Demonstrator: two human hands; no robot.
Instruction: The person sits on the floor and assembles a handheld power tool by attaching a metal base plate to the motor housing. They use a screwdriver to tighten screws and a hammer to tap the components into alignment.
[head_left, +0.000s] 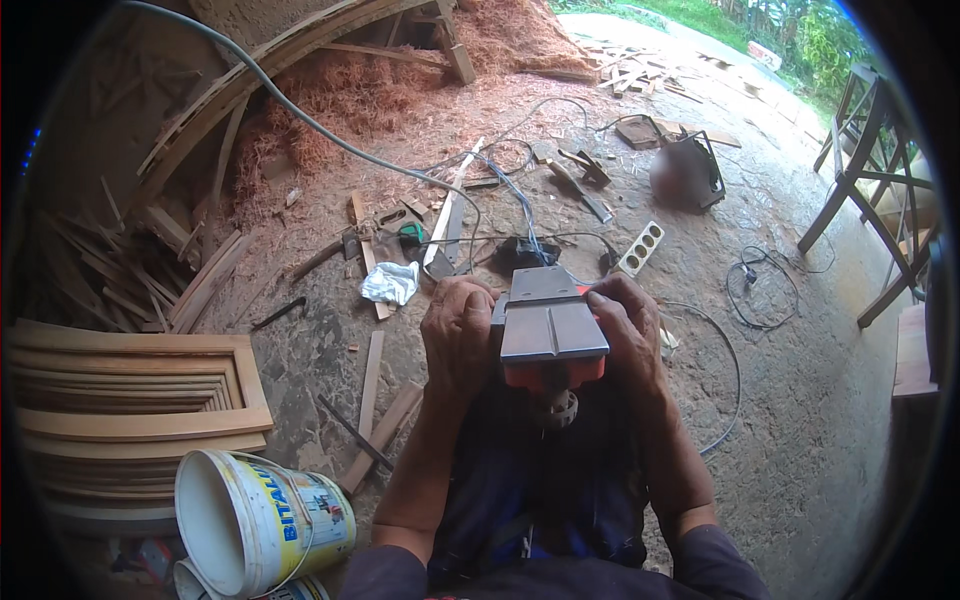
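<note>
An electric hand planer [550, 325] with an orange body is turned upside down over my lap, its flat grey metal sole facing up. My left hand [458, 335] grips its left side and my right hand [628, 325] grips its right side. A blue cable [520, 205] runs from the tool's far end across the floor. The planer's orange underside and a round knob show just below the sole.
A white plastic bucket [250, 520] lies tipped at lower left beside a stack of wooden frames [130, 400]. Wood offcuts, a crumpled white cloth [390, 283], a power strip [640, 248], hand tools and cables litter the concrete floor. Heaps of shavings lie at the back, and wooden furniture legs [860, 170] stand at right.
</note>
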